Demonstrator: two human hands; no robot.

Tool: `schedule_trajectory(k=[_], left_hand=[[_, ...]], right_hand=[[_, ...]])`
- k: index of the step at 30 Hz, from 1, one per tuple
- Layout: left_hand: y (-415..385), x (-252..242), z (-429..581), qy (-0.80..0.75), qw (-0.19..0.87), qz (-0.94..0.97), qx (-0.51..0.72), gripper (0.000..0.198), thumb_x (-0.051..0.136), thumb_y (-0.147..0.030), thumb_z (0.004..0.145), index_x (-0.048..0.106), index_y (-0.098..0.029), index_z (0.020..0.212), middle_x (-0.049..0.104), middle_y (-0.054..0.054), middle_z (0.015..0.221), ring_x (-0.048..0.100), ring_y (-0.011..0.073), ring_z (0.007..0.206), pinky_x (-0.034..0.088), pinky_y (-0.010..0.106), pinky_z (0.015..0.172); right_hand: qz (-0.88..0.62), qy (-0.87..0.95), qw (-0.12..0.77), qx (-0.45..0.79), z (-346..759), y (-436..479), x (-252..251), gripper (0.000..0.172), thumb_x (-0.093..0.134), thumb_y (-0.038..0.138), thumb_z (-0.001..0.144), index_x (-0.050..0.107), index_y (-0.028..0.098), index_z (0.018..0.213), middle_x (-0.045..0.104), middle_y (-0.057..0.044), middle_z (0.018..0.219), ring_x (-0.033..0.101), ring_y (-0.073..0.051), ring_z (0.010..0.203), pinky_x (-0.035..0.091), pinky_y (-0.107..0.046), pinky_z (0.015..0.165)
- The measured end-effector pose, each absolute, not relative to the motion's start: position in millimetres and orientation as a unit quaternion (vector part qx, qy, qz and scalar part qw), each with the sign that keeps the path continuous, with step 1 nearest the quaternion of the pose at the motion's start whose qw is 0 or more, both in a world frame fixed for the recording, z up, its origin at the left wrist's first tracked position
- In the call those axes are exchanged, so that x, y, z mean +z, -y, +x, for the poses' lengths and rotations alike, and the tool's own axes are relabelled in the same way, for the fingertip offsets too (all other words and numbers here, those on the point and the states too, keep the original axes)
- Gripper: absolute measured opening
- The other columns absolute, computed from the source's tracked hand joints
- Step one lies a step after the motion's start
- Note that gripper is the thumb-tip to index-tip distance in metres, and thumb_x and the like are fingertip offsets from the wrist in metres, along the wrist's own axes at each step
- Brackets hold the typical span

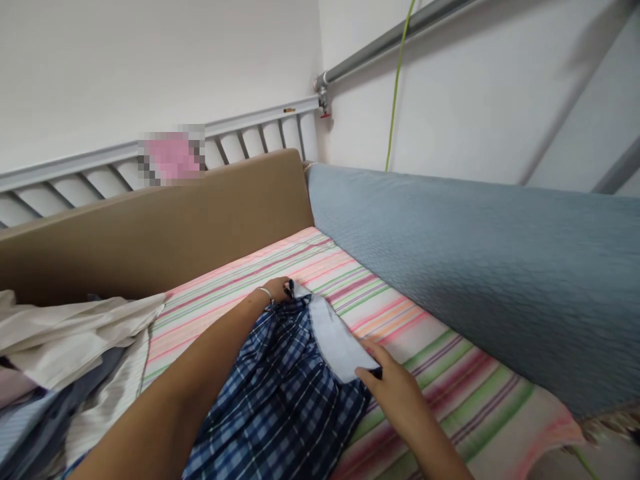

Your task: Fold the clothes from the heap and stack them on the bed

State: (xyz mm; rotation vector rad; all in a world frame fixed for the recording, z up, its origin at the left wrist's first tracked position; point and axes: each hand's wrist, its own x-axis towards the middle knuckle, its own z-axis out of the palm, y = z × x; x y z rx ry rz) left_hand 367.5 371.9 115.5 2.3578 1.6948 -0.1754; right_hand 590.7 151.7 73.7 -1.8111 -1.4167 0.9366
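Note:
A blue plaid skirt (280, 380) with a pale inner waistband (337, 343) lies spread on the striped sheet (210, 313). At the far end of the waistband, my left hand (277, 289) has its fingers closed on the edge; a bracelet (267, 293) circles that wrist. My right hand (390, 380) pinches the nearer corner of the waistband between thumb and fingers. The band stretches between both hands, and gathered cloth hangs from it toward me. My left forearm covers part of the skirt's left side.
Several rumpled clothes (65, 340) lie in a pile at the left. A brown padded headboard (175, 233) and a blue quilted backrest (450, 253) border the bed. Behind them are a white radiator (235, 147), a grey pipe (390, 43) and a green cord (397, 83).

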Motion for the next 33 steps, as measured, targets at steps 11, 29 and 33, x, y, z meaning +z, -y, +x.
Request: schedule_trajectory(k=[11,29,33], left_hand=[[-379.7,102.7,369.9,-0.618,0.187,0.764,-0.026,0.031,0.056,-0.033,0.085,0.056,-0.015,0.109,0.06,0.007,0.108,0.059,0.0188,0.095,0.049,0.04,0.083],[-338.8,141.6,276.5,-0.552,0.339,0.75,0.131,0.022,0.067,-0.025,0.068,0.065,-0.015,0.087,0.069,-0.002,0.086,0.062,0.0153,0.086,0.049,0.027,0.08],[-292.1,131.3,216.6,-0.562,0.33,0.744,0.145,0.012,0.067,-0.028,0.063,0.066,-0.017,0.069,0.071,0.001,0.086,0.062,0.0183,0.089,0.048,0.029,0.084]], right_hand=[[-0.712,0.535,0.335,0.309,585.4,-162.2,59.7,0.06,0.044,0.013,0.07,0.042,0.014,0.13,0.06,-0.012,0.121,0.058,-0.021,0.107,0.044,-0.032,0.088],[-0.539,0.757,0.248,0.273,532.1,-113.0,124.6,0.043,0.042,0.018,0.073,0.064,0.026,0.109,0.062,-0.007,0.118,0.056,-0.022,0.107,0.041,-0.034,0.092],[-0.465,0.809,0.072,0.352,508.8,-101.3,114.4,0.038,0.058,0.018,0.066,0.069,0.028,0.101,0.048,-0.007,0.136,0.036,-0.03,0.129,0.029,-0.046,0.105]])
